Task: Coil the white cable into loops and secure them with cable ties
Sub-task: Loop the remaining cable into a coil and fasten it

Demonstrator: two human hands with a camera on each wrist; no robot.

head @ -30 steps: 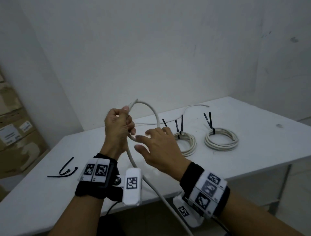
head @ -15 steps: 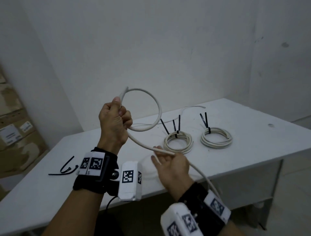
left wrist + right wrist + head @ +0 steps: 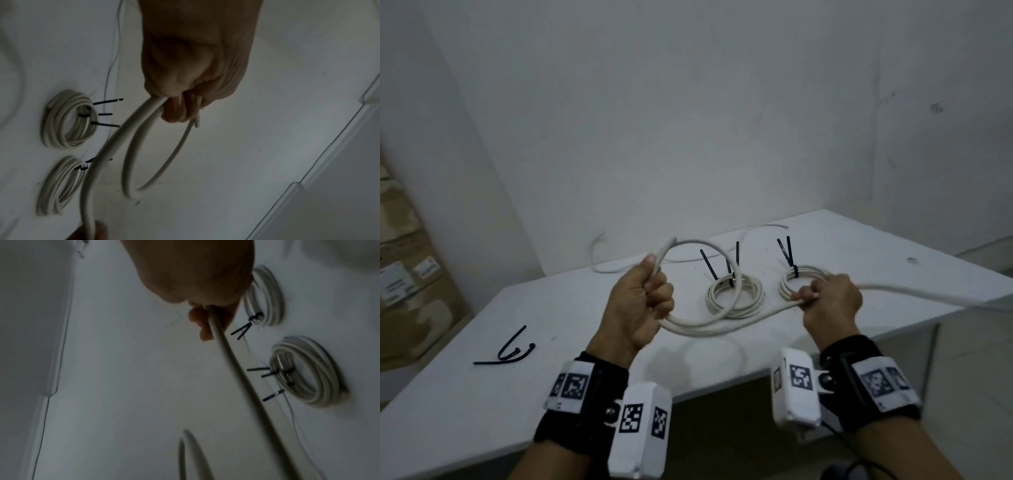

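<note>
A thick white cable (image 3: 722, 330) forms one loop above the white table (image 3: 465, 394). My left hand (image 3: 642, 301) grips the loop in a fist, the cable's end sticking up past the thumb; the left wrist view shows the same loop (image 3: 156, 162) hanging from my curled fingers (image 3: 176, 112). To the right, my right hand (image 3: 825, 301) grips the cable's running length, which trails off the table's right edge. In the right wrist view the cable (image 3: 236, 369) passes through the fingers (image 3: 199, 321).
Two finished white coils with black ties lie behind my hands, one in the middle (image 3: 734, 294) and one to the right (image 3: 791, 279). Loose black cable ties (image 3: 508, 351) lie at the left. A thin white wire (image 3: 619, 267) runs along the back edge. Cardboard boxes (image 3: 404, 274) stand far left.
My right hand has swung out to the right along the cable and closed round it. The left hand has dropped lower with the loop, which now hangs flatter over the table.
</note>
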